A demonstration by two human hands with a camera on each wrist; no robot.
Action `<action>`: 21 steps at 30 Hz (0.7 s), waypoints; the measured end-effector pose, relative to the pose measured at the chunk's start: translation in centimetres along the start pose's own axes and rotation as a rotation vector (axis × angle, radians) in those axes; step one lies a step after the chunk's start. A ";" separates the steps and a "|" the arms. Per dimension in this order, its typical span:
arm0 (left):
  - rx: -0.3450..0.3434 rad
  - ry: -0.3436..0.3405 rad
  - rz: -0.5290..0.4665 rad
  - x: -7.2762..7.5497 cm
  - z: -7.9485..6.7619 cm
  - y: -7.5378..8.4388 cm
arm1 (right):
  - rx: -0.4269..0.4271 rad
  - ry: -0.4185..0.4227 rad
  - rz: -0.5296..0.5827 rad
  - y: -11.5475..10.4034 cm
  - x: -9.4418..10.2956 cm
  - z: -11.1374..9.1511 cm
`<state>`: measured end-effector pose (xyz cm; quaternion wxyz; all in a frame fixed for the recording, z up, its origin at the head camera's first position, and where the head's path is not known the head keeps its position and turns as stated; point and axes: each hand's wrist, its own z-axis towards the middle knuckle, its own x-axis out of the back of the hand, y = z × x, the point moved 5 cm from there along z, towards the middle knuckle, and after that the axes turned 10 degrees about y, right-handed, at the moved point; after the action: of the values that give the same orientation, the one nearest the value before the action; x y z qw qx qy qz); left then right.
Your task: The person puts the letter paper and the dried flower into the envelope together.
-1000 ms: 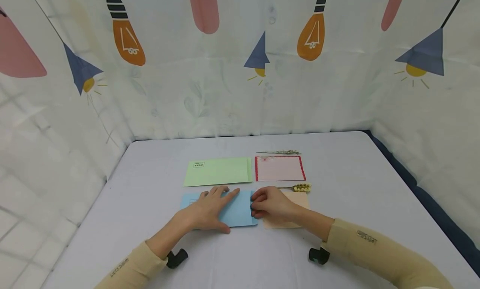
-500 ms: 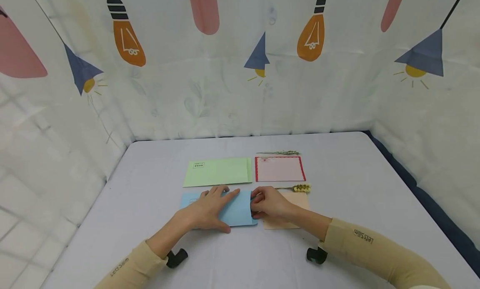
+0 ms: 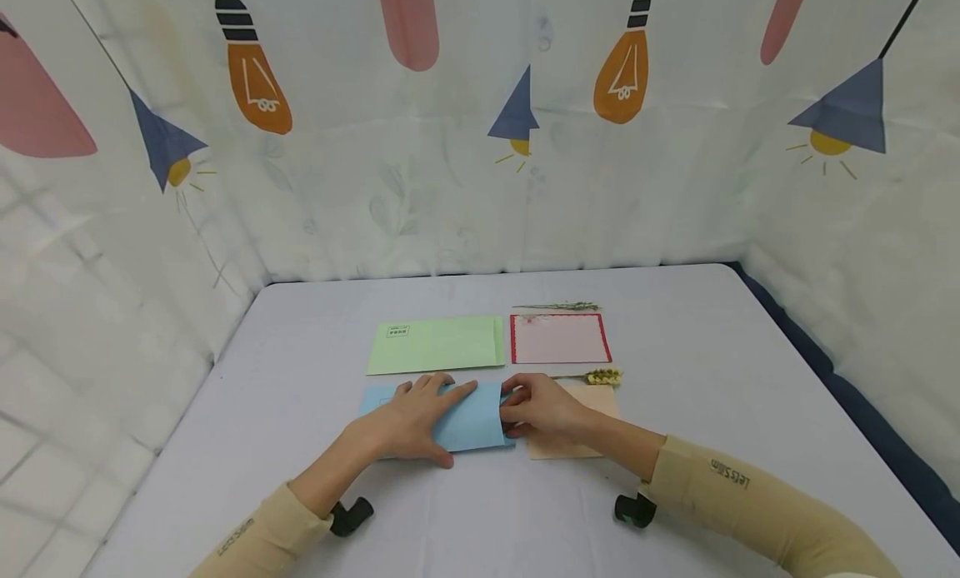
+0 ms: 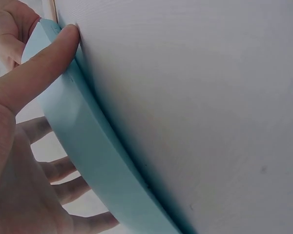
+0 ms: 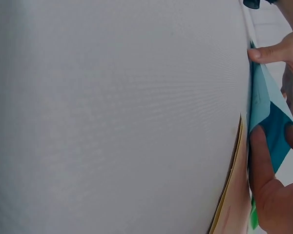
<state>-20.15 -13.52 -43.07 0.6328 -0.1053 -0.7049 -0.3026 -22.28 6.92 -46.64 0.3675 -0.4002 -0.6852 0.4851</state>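
At the left, a beige sleeve (image 3: pixel 255 532) is covering the person's left arm, and the left hand (image 3: pixel 412 420) is spreading its fingers wide across a light-blue rectangular paper envelope (image 3: pixel 472 420), its thumb pressing at the near edge and its fingers reaching to the far one. The envelope is lying on the white-covered table (image 3: pixel 315 336), bowing slightly upward. Just beyond it, a pale-green rectangular paper envelope (image 3: pixel 435 345) is lying flat. At the blue envelope's right end, the right hand (image 3: pixel 543 410) is curling its fingers at the gaping mouth, thumb and fingertip parted; whether they are pinching the paper, I cannot tell. Farther right, a pink rectangular card with a red border (image 3: pixel 561 338) is lying beside the green envelope, below a thin green dried sprig (image 3: pixel 577 306). A peach rectangular paper card (image 3: pixel 603 401) is lying partly beneath the right hand in the head view, while a yellowish dried wheat ear (image 3: pixel 602 377) is resting by its far edge.
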 end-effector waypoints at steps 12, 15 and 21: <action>-0.003 -0.003 -0.007 0.0 0.2 -0.1 | 0.004 -0.027 -0.017 0.0 0.2 -0.2; -0.002 -0.007 0.000 0.0 0.3 -0.2 | 0.010 -0.024 -0.011 -0.2 0.4 -0.3; 0.008 -0.011 0.005 -0.2 0.4 -0.3 | 0.074 0.004 -0.079 -0.6 1.3 -0.8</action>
<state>-20.58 -13.54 -43.36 0.6301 -0.1063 -0.7092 -0.2978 -22.23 8.31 -45.69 0.4021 -0.3599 -0.6812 0.4947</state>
